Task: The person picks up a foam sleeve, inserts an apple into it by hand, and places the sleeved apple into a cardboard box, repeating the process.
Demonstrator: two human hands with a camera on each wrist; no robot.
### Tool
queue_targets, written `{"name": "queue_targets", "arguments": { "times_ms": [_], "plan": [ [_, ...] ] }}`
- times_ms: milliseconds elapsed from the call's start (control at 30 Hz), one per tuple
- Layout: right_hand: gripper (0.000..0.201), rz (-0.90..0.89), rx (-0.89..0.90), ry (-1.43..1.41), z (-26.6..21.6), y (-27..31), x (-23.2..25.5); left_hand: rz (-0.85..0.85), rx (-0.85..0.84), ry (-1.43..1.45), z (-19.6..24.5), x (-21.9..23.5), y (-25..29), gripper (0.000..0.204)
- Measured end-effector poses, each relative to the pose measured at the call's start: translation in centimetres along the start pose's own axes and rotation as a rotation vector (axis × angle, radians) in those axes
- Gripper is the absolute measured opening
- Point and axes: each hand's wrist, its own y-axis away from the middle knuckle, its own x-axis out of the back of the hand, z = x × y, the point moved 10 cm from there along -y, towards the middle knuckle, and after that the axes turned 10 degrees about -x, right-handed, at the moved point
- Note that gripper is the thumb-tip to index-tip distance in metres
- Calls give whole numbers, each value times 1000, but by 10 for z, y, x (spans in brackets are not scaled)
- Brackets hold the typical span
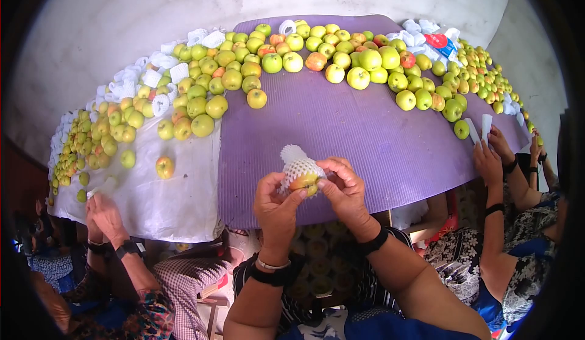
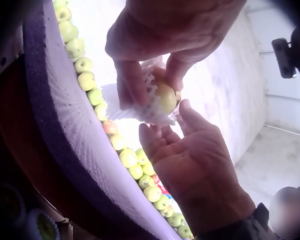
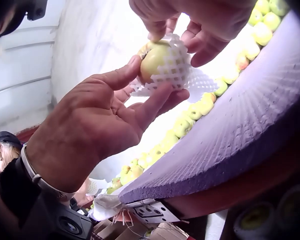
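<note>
A yellow-green apple with a red blush (image 1: 306, 183) sits partly inside a white foam net (image 1: 300, 168), whose loose end points away from the body. My left hand (image 1: 277, 211) holds the apple and net from the left, thumb on the bare skin. From the other side my right hand (image 1: 345, 195) grips them between thumb and fingers. The left wrist view shows my left hand (image 2: 172, 30) above the apple (image 2: 165, 96) and my right hand (image 2: 192, 157) below it. Net mesh (image 3: 174, 65) wraps one side of the apple (image 3: 152, 62) in the right wrist view.
Many loose apples (image 1: 262, 69) line the far side of the purple mat (image 1: 292, 120) and the white-covered surface (image 1: 177, 206). Foam nets (image 1: 125, 81) lie behind them. Other people's hands work at the left (image 1: 106, 218) and right (image 1: 490, 154).
</note>
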Motion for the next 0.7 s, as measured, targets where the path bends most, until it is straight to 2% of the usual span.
{"name": "queue_targets", "arguments": {
  "times_ms": [200, 267, 333, 467, 700],
  "plan": [
    [44, -98, -44, -44, 4, -2, -10, -77, 12, 27, -1, -5, -1, 37],
    [46, -127, -51, -67, 4, -2, -12, -75, 36, 5, 0, -6, -1, 30],
    [47, -147, -154, -226, 12, -2, -13, -44, 31, -5, 4, -8, -1, 27],
    [47, -136, -151, -246, 11, -3, -12, -32, -29, -77, 6, -5, 0, 19],
    [46, -88, -162, -223, 12, -3, -11, -9, -21, -153, 1, 2, 3, 9]
  ]
}}
